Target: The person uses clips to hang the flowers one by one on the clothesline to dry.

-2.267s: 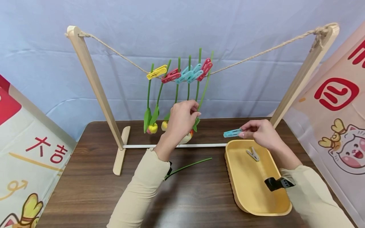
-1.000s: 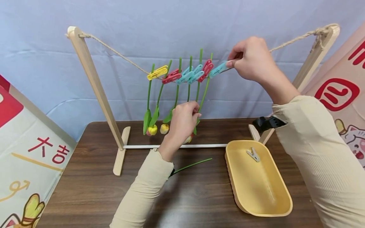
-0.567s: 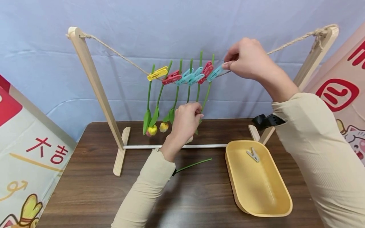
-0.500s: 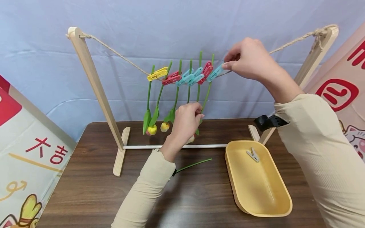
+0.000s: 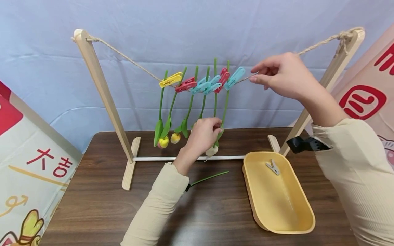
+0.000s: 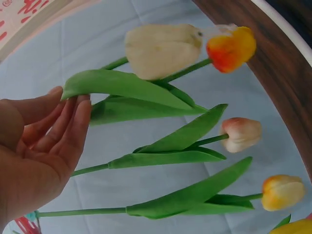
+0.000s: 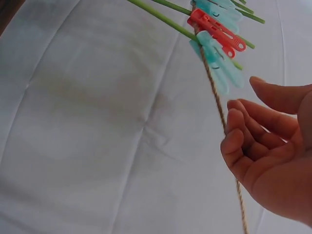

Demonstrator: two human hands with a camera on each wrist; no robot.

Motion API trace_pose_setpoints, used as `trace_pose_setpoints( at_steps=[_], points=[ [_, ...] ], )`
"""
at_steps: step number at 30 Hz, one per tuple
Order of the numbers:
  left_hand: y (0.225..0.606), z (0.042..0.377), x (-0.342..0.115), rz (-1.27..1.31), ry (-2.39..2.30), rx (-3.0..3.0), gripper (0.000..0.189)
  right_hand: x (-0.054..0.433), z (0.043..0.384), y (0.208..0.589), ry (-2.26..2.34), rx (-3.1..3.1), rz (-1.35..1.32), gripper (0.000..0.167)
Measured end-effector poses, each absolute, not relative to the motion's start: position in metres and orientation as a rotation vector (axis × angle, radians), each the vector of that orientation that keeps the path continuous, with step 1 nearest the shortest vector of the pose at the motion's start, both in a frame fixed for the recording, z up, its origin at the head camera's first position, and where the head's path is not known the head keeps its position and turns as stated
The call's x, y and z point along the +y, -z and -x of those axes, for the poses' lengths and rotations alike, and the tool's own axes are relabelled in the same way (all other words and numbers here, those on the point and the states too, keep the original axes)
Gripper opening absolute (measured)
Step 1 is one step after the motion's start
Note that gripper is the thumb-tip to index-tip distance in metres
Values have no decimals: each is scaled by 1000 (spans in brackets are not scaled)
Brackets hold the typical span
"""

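Note:
In the head view my left hand [image 5: 204, 135] is at the leafy part of the rightmost hanging tulip [image 5: 212, 150], a whitish bloom hanging head down. The left wrist view has the thumb and fingertips pinching its green leaf [image 6: 126, 85]. A light blue clothespin [image 5: 234, 78] clips that tulip's stem to the twine [image 5: 123, 54]. Just right of this clothespin, my right hand [image 5: 287, 75] holds nothing, its fingers loosely bent beside the twine. More tulips hang leftward from a red clothespin [image 5: 223, 79], other blue ones, another red clothespin [image 5: 185, 84] and a yellow clothespin [image 5: 170, 79].
Wooden posts [image 5: 103, 92] carry the twine, with a white rod [image 5: 154, 158] low between them. At the right of the brown table [image 5: 92, 212] stands a yellow tray [image 5: 255, 215] holding a grey clothespin [image 5: 273, 167]. A green stem [image 5: 209, 177] lies partly behind my left forearm.
My right hand brought the blue clothespin up from above the tray, clipped it at the rightmost stem, then let go and drew back rightward. My left hand has slid slightly down and right.

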State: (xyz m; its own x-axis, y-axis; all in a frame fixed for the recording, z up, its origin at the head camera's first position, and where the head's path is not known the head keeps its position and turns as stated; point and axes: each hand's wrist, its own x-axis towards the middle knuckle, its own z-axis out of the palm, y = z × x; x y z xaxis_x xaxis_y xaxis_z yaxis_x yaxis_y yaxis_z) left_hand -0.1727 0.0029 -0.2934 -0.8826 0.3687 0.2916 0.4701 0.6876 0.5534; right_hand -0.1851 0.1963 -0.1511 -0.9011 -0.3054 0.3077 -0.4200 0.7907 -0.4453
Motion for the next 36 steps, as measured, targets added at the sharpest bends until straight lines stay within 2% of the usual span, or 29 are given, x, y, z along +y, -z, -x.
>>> trace_pose_setpoints(
  at_steps=[8, 17, 26, 36],
  points=[
    [307, 170, -5, 801, 880, -2893, 20, 219, 178, 181, -780, -2965, -645, 23],
    [334, 162, -24, 723, 927, -2842, 27, 259, 183, 267, -891, -3177, -733, 21],
    [352, 158, -46, 604, 998, -2833, 21, 310, 182, 363, -1199, -3301, -312, 17],
    [371, 153, -66, 553, 962, -2894, 16, 326, 171, 421, -855, -3285, -42, 23]
  ],
)
